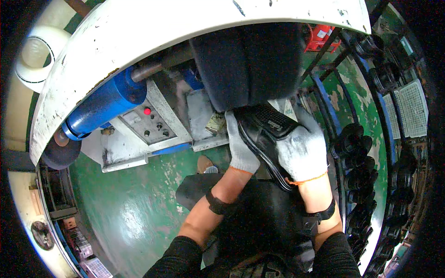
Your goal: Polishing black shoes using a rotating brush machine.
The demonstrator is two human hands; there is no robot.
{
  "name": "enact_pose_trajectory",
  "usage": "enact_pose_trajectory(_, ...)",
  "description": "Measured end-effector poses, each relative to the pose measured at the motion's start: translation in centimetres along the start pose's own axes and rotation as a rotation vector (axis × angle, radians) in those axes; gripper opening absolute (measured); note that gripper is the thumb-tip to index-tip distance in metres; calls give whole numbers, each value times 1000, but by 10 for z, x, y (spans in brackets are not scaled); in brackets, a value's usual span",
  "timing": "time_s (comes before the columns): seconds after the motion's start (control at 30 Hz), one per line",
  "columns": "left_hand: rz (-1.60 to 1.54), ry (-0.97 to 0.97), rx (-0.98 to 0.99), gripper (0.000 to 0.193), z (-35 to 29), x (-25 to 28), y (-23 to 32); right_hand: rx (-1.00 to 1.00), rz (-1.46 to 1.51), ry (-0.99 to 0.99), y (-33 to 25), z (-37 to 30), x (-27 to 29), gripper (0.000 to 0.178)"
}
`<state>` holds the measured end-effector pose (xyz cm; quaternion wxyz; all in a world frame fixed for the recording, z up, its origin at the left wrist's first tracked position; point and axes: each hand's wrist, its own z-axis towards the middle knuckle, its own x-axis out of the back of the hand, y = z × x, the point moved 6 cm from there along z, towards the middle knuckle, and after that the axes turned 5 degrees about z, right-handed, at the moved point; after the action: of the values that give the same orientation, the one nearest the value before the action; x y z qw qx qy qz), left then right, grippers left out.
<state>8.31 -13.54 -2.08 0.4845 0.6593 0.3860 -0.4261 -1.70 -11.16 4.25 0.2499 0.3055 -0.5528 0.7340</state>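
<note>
A black shoe (263,127) with a thick sole slants in front of me, its far end right under a large dark roller (245,65) like a buffing wheel. I cannot tell whether the shoe touches the roller. My left hand (241,148), in a white knitted glove with an orange cuff, is closed along the shoe's left side near the sole. Across the shoe's near right part lies my right hand (303,155), in a matching glove smudged dark, its fingers bent around the upper. The roller hides part of the shoe's far end.
A white machine hood (185,23) arches over the roller. To the left are a blue motor housing (109,104) and a control panel with a red button (147,111). Racks of black shoes (354,153) stand close on the right, beside a white basket (410,109).
</note>
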Motion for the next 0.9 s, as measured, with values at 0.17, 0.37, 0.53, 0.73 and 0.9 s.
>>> enact_pose_trajectory(0.17, 74, 54, 125, 62, 15, 1, -10, 63, -54, 23, 3, -7, 10, 33)
enact_pose_trajectory(0.37, 230, 162, 178, 68, 40, 23, -9, 284, -332, 96, 1, 5, 12, 29)
enact_pose_trajectory(0.53, 191, 179, -21, 61, 57, 49, -17, 417, -388, 194, 18, 19, 2, 24)
enact_pose_trajectory(0.73, 238, 115, -6, 53, 98, 96, 3, 202, 359, 56, 16, 35, -5, 23)
enact_pose_trajectory(0.9, 136, 196, 78, 49, 87, 90, 4, 97, 673, -35, 12, 31, 8, 30)
